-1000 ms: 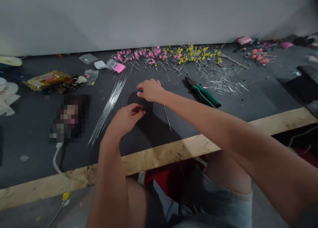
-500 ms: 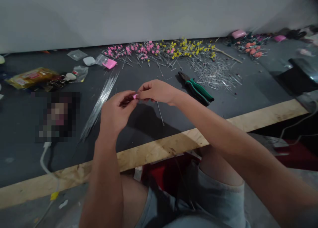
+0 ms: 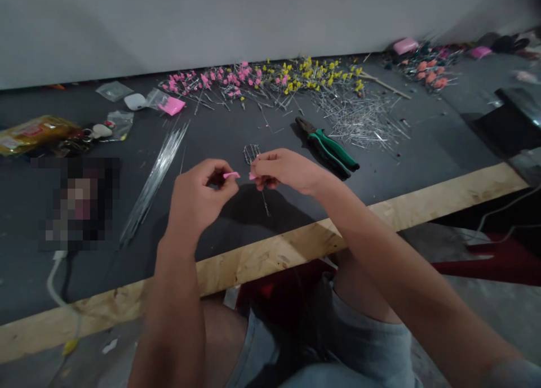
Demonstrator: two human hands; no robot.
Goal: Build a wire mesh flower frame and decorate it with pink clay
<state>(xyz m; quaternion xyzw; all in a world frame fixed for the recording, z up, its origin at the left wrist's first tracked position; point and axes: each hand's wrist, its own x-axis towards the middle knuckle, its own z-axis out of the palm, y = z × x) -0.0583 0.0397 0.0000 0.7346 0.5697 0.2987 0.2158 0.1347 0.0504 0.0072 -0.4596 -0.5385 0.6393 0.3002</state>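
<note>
My left hand (image 3: 203, 194) is pinched on a small pink piece (image 3: 231, 175) just above the dark table (image 3: 426, 146). My right hand (image 3: 284, 169) is pinched close beside it, holding a second bit of pink at its fingertips. The two hands are a finger's width apart. Right behind my right hand lies a small looped wire piece (image 3: 252, 151) with its straight stem running under the hand toward the table's front.
Green-handled pliers (image 3: 327, 147) lie right of my hands. A bundle of long thin wires (image 3: 154, 177) lies to the left. Along the back are pink and yellow beaded wires (image 3: 262, 81), a heap of plain pins (image 3: 363, 120), small plastic bags (image 3: 115, 90) and a yellow packet (image 3: 34, 133). A wooden edge (image 3: 262, 258) fronts the table.
My right hand came back from the table toward me and met the left hand. The hands have since drawn slightly apart, each with pink at its fingertips. The looped wire piece now shows behind them.
</note>
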